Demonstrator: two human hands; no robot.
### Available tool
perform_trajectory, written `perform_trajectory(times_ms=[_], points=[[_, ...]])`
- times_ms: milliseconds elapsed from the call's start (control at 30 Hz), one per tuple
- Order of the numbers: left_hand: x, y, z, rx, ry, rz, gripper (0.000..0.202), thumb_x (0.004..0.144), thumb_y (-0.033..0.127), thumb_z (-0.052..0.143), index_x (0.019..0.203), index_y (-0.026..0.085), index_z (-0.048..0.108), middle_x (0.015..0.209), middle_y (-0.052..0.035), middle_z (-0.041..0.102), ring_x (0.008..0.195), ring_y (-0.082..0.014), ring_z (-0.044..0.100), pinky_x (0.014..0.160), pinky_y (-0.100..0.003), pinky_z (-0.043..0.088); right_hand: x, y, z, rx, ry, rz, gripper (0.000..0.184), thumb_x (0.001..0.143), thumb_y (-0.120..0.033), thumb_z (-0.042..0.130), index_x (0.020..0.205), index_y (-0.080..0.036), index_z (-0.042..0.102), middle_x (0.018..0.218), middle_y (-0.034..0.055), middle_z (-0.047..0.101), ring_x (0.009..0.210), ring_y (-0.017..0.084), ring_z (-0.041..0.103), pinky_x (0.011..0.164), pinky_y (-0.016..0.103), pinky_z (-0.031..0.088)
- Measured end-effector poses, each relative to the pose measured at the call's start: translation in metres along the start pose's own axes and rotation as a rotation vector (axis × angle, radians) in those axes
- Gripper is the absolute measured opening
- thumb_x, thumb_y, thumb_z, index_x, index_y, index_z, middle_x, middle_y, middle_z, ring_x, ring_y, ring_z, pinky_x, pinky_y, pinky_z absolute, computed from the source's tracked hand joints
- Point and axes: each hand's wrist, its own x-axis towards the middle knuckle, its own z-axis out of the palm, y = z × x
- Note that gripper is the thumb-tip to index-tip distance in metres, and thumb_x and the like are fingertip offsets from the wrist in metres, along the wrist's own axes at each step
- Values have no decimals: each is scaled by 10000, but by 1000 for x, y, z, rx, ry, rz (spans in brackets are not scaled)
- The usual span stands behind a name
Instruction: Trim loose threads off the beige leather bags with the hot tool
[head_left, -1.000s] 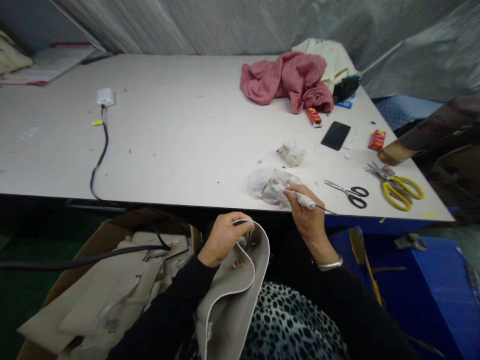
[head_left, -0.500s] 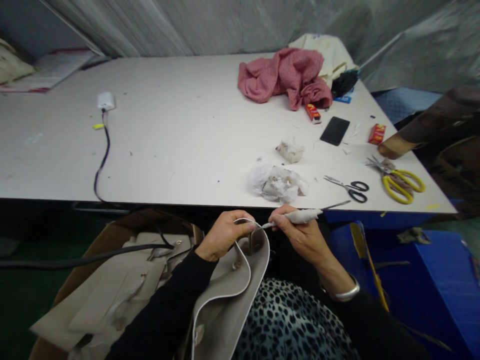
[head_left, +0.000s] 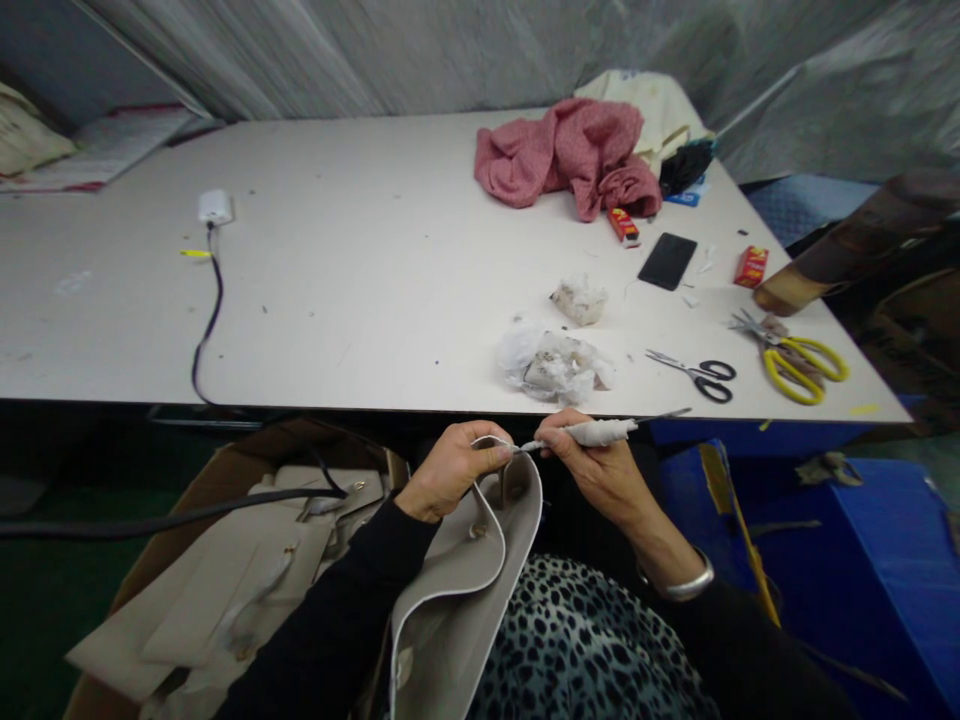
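My left hand (head_left: 450,470) pinches the top edge of a beige leather bag piece (head_left: 465,570) that lies over my lap. In my right hand (head_left: 592,465) is a thin tool with a white wrapped handle (head_left: 600,432), fingers closed round it. The tool's tip touches the bag edge right beside my left fingertips. Both hands sit just below the front edge of the white table (head_left: 360,300).
Crumpled plastic bags (head_left: 551,365) lie near the table's front edge. Black scissors (head_left: 694,370), yellow-handled scissors (head_left: 799,360), a black phone (head_left: 667,261), small red boxes and a pink cloth (head_left: 570,155) are to the right. A carton of beige bag pieces (head_left: 225,580) stands lower left.
My right hand came off the plastic bags on the table and dropped below the table edge, turning the tool so its tip meets the bag edge held by my left hand.
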Motion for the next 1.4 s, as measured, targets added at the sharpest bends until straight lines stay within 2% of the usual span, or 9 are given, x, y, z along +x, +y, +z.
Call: perform_trajectory(times_ms=[267,400,567,633,700,833,1000,1200,1400], points=[[1,-5,13,36,42,70,253,739,363,762,745,146,633,673,18,552,641,-122,468,635,-252,377,1,15,11,39,85,137,352,1005,-476,585,832,-186,684,650,-5,646,652,152,621,704,279,484],[-1,-6,14,124,52,117,230,780,362,711,749,156,615,666,20,546,637,-129,472,638,-257,377,1,13,12,132,79,132,352,1004,-494,595,861,-188,694,635,-9,641,614,139,608,652,270,492],[-6,-2,14,286,133,173,173,808,333,669,782,165,637,702,2,610,670,-153,528,670,-267,424,-11,7,13,311,231,137,380,1015,-539,558,1189,-219,665,814,37,756,703,176,710,687,314,583],[-10,0,15,348,162,211,149,824,313,658,788,169,644,731,-5,639,698,-162,560,699,-270,445,-17,7,17,335,192,174,395,1011,-542,563,1243,-233,646,941,60,783,804,195,748,785,350,608],[-14,1,17,402,188,246,127,844,292,649,798,173,654,756,-8,660,720,-165,584,715,-267,458,-24,8,22,304,141,189,341,999,-528,592,1139,-230,682,1017,63,776,913,206,750,858,345,597],[-25,3,20,479,219,297,119,881,262,633,803,177,665,780,-11,678,747,-164,607,732,-261,468,-34,8,30,189,105,225,326,999,-529,588,949,-219,678,906,34,744,851,185,711,740,269,557],[-36,6,23,507,212,348,111,897,249,637,818,180,674,834,-20,692,796,-168,622,776,-268,469,-39,1,33,153,80,215,321,1035,-518,509,1063,-241,668,970,39,754,896,196,713,758,273,543],[-45,9,28,496,219,365,53,813,150,622,806,180,665,811,-6,673,788,-161,604,766,-267,455,-46,-10,35,98,6,237,300,901,-474,724,1069,-227,702,913,13,729,780,170,651,694,254,495],[-46,3,29,425,205,367,141,703,108,617,815,188,585,814,23,599,773,-146,542,734,-259,429,-48,-10,37,182,-83,260,271,864,-460,761,918,-200,708,807,-10,650,714,137,562,649,232,434]])
